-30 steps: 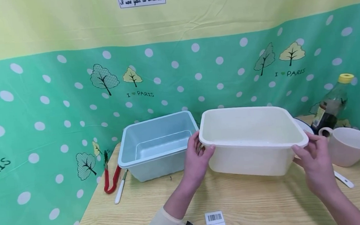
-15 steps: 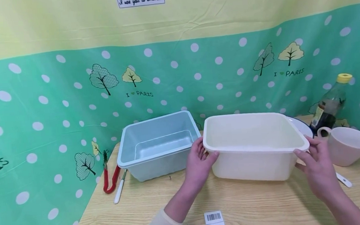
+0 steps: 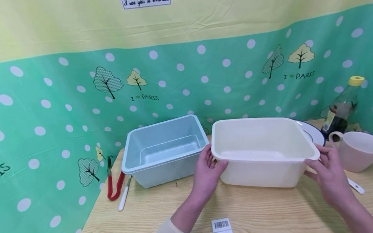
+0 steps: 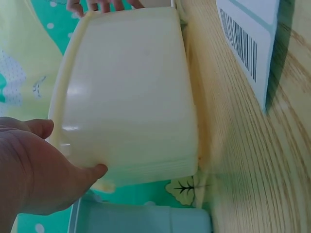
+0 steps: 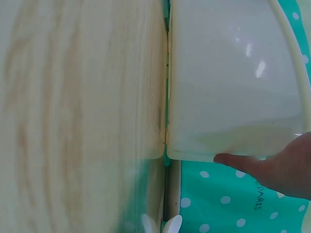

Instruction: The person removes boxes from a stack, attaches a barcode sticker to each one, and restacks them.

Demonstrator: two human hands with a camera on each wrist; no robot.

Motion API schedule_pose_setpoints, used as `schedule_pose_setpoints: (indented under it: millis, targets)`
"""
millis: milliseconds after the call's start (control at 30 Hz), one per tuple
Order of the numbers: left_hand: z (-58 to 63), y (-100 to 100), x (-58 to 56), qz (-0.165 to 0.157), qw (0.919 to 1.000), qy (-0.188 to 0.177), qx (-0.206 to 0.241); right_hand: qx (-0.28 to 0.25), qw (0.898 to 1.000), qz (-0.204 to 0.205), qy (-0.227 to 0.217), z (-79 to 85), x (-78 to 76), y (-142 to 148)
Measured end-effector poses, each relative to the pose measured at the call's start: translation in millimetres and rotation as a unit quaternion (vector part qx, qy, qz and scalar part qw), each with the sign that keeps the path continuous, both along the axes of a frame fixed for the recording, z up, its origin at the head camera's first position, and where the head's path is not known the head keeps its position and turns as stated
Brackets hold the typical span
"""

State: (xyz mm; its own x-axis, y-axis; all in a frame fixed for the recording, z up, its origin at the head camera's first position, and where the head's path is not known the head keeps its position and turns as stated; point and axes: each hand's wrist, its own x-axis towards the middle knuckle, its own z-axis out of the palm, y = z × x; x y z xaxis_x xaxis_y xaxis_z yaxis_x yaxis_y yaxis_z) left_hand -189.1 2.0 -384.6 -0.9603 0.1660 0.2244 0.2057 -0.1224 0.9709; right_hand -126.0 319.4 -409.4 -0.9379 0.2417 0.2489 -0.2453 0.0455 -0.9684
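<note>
A white plastic tub (image 3: 259, 176) stands between both hands, its inside visible from above in the head view. At its near left corner, my left hand (image 3: 206, 173) pinches the rim, thumb on the front and fingers around the left side. My right hand (image 3: 330, 176) holds the opposite near corner the same way, its thumb over the rim. In the left wrist view the tub's front wall (image 4: 131, 82) shows side-on, close to the wooden tabletop (image 4: 214, 126). A light blue tub (image 3: 167, 172) sits just left of the white one.
Red-handled tongs (image 3: 114, 193) and a white-handled knife (image 3: 124, 198) lie at the left. A bottle with a yellow cap (image 3: 342, 109), a plate (image 3: 315, 132), a pink cup (image 3: 361, 154) and a white handle (image 3: 356, 186) are at the right. A barcoded box (image 3: 222, 231) is in front.
The white tub came down and slightly toward me and to the right, with both hands keeping their hold. Over the last half second it has barely moved.
</note>
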Motion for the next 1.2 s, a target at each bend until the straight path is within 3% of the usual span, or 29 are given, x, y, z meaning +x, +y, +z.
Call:
schedule_pose_setpoints:
  millis: [433,633,700,867,1000,1100,1200]
  targets:
    - [0.6,-2,5.3,0.002,0.9994,-0.002,-0.035,0.016,0.998,-0.055,-0.035,4.7,-0.2,-6]
    - [-0.1,-5,7.8,0.009,0.998,0.008,-0.062,0.066,0.99,-0.114,-0.056,9.7,1.5,-6]
    - [0.5,-6,9.5,0.014,0.9972,0.006,-0.073,0.049,0.987,-0.145,-0.049,13.3,2.4,-7]
    - [0.5,-14,16.4,0.047,0.993,-0.006,-0.109,0.038,0.97,-0.242,-0.015,26.0,6.1,-17]
    - [-0.1,-22,21.9,0.074,0.9882,-0.015,-0.133,0.1,0.947,-0.301,0.047,35.4,11.5,-27]
    - [-0.8,-30,25.8,0.079,0.986,-0.013,-0.146,0.124,0.936,-0.311,0.111,43.1,14.7,-37]
    - [-1.7,-37,29.6,0.073,0.9849,-0.001,-0.157,0.127,0.934,-0.291,0.166,48.9,17.3,-49]
